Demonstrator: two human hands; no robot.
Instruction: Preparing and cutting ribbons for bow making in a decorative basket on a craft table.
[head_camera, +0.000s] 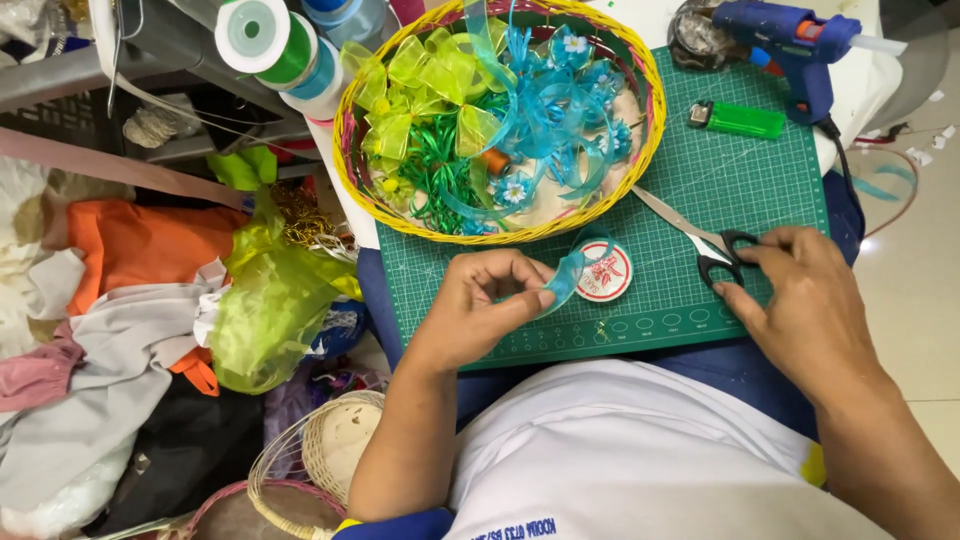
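We see our left hand (490, 300) pinching the translucent blue ribbon strip (568, 275) over the green cutting mat (740, 190), while our right hand (800, 300), just to its right, grips the black-handled steel scissors (700, 240), blades pointing up-left.

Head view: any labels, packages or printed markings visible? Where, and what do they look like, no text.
Spool label: round, white with red print, on the mat beside the left hand.
Mat: green, white printed grid.
Shirt print: blue on white, bottom edge.
Right hand rests on the scissors.
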